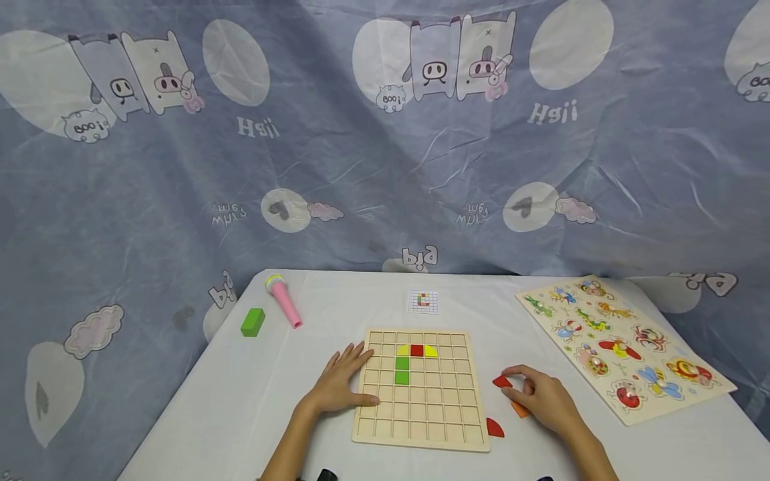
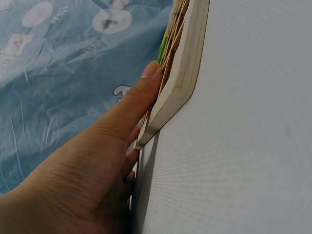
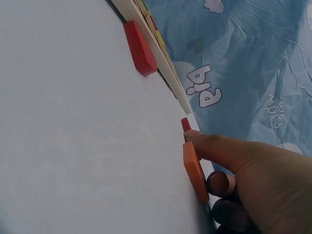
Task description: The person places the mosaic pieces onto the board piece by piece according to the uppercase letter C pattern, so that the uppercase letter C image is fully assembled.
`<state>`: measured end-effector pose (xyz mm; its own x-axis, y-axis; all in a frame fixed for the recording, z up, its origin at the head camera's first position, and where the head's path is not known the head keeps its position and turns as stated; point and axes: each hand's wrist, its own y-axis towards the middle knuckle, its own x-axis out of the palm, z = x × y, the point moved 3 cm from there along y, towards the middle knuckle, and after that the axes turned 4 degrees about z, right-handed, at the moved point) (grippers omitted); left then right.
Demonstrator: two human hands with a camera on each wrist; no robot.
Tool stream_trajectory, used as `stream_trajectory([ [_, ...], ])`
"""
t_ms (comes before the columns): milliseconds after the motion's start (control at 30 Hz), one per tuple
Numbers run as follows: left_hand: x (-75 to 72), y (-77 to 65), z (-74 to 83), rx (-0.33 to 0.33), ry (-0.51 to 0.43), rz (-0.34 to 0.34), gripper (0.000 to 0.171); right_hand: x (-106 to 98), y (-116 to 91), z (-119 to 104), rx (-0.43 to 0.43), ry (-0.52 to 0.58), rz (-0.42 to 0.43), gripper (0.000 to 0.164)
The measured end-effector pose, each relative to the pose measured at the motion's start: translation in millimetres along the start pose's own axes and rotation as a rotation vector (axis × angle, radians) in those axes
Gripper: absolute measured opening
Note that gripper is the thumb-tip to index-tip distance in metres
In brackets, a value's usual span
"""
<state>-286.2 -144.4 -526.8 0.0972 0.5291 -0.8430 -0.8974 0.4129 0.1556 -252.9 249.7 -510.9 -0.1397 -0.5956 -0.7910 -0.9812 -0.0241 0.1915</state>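
A wooden grid board [image 1: 433, 414] lies on the table, with two yellow quarter-round blocks, a red square block [image 1: 417, 351] and two green square blocks [image 1: 402, 377] in its cells. My left hand [image 1: 339, 381] rests spread along the board's left edge, its thumb on the near-left cells. To the right of the board, my right hand [image 1: 547, 399] pinches a small red block [image 1: 502, 381] between thumb and index finger. An orange block [image 3: 195, 170] lies just under that hand, partly covered in the head view. Beside the board's near-right corner is a red quarter-round block [image 1: 494, 427].
A small pattern card [image 1: 424, 302] lies behind the board. At the left are a pink toy microphone [image 1: 285, 304] and a green block [image 1: 252, 322]. An insect peg puzzle board [image 1: 625, 354] takes up the right side. Behind the table hangs a patterned blue cloth [image 1: 385, 167].
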Motion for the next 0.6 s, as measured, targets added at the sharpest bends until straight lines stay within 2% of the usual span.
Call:
stream_trajectory([
  [300,-0.1,0.3,0.2,0.003,0.001,0.008,0.101,0.7,0.4,-1.0,-0.009,0.003,-0.01,0.038],
  [600,0.6,-0.7,-0.2,0.011,-0.006,0.01,0.101,4.0,1.5,0.2,0.015,-0.001,-0.023,0.034],
])
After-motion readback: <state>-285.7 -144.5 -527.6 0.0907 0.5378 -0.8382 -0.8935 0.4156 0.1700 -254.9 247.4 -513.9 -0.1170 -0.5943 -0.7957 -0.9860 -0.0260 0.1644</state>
